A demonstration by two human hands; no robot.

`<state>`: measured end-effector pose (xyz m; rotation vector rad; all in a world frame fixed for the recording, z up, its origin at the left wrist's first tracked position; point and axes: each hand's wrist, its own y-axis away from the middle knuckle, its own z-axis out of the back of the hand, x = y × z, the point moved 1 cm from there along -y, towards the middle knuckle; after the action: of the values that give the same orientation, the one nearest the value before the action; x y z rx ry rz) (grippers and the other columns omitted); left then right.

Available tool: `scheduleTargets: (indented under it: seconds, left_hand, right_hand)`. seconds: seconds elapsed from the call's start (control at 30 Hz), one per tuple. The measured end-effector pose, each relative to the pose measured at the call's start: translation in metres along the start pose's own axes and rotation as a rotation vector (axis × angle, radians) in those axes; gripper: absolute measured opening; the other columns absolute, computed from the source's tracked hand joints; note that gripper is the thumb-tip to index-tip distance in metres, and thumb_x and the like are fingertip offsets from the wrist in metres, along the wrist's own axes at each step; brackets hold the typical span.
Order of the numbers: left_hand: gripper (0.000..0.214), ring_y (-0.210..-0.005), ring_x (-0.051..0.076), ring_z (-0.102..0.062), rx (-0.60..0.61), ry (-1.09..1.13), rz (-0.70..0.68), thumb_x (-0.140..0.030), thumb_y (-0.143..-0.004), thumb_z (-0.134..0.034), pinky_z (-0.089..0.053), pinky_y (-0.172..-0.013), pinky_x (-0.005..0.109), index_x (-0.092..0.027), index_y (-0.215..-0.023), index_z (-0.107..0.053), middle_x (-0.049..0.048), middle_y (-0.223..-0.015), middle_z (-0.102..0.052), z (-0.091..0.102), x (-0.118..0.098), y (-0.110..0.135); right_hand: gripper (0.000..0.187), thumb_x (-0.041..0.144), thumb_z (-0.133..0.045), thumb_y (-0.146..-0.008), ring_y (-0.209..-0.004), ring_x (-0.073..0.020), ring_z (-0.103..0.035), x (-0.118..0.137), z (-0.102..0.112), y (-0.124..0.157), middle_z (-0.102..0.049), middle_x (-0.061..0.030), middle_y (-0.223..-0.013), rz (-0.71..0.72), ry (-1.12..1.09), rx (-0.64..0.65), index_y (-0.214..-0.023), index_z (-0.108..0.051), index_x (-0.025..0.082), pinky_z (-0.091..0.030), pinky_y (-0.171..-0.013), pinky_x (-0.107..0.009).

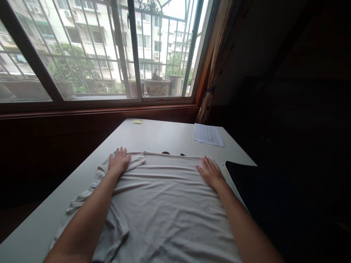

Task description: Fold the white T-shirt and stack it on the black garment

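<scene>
A pale grey, wrinkled cotton T-shirt (164,204) lies spread flat on a long white worktop (164,133) that runs up to a barred window. The person's left hand (119,160) rests palm down on the shirt's far left corner, over a folded-in sleeve, its grip spread flat with fingers extended. The right hand (210,171) presses palm down on the far right corner, fingers likewise flat and slightly apart, pinching nothing. Just right of the shirt sits a flat black rectangular object (252,182). Farther back lie a printed white paper sheet (208,135) and a small yellow sticky note (137,122).
</scene>
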<state>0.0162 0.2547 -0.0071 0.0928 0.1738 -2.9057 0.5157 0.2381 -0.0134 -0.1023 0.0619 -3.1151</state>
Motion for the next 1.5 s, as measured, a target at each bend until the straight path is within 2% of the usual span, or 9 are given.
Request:
scheduleTargets:
  seconds: [0.4,1.17,1.37,1.5]
  left_hand:
    - [0.064,-0.154,0.029,-0.01,0.007,0.009,-0.006,-0.045,-0.102,-0.019,-0.015,-0.12,0.062,-0.015,-0.159,-0.028,0.0092,-0.167,-0.016,-0.004,0.002,-0.006]
    - [0.064,-0.154,0.029,-0.009,0.032,0.038,-0.018,-0.048,-0.102,-0.021,-0.012,-0.12,0.063,-0.02,-0.159,-0.028,0.0072,-0.167,-0.015,-0.001,-0.001,-0.022]
    - [0.062,-0.154,0.029,-0.011,0.014,0.057,-0.016,-0.046,-0.102,-0.024,-0.013,-0.12,0.064,-0.02,-0.158,-0.03,0.007,-0.167,-0.018,-0.002,-0.001,-0.022]
    - [0.062,-0.154,0.03,-0.012,-0.042,0.087,-0.022,-0.046,-0.102,-0.027,-0.015,-0.12,0.063,-0.02,-0.158,-0.031,0.0088,-0.166,-0.02,-0.003,0.0,-0.021]
  right_hand:
    - [0.072,0.059,-0.019,-0.102,-0.155,-0.0212,-0.013,0.0,-0.001,0.0,-0.015,-0.0047,-0.168,0.001,0.005,-0.006,-0.16,-0.023,0.016,-0.012,-0.125,-0.046]
    - [0.073,0.06,-0.019,-0.101,-0.155,-0.0214,-0.012,-0.003,-0.004,-0.003,-0.013,-0.0037,-0.169,-0.013,0.01,-0.018,-0.16,-0.022,0.017,-0.011,-0.126,-0.046]
    - [0.074,0.06,-0.019,-0.101,-0.155,-0.0227,-0.013,-0.004,-0.005,-0.004,-0.015,-0.0044,-0.169,-0.015,0.008,-0.013,-0.161,-0.021,0.017,-0.012,-0.125,-0.046]
    - [0.074,0.061,-0.019,-0.101,-0.155,-0.0227,-0.013,-0.004,-0.006,-0.004,-0.015,-0.0039,-0.168,-0.016,0.002,-0.023,-0.161,-0.022,0.018,-0.012,-0.125,-0.046]
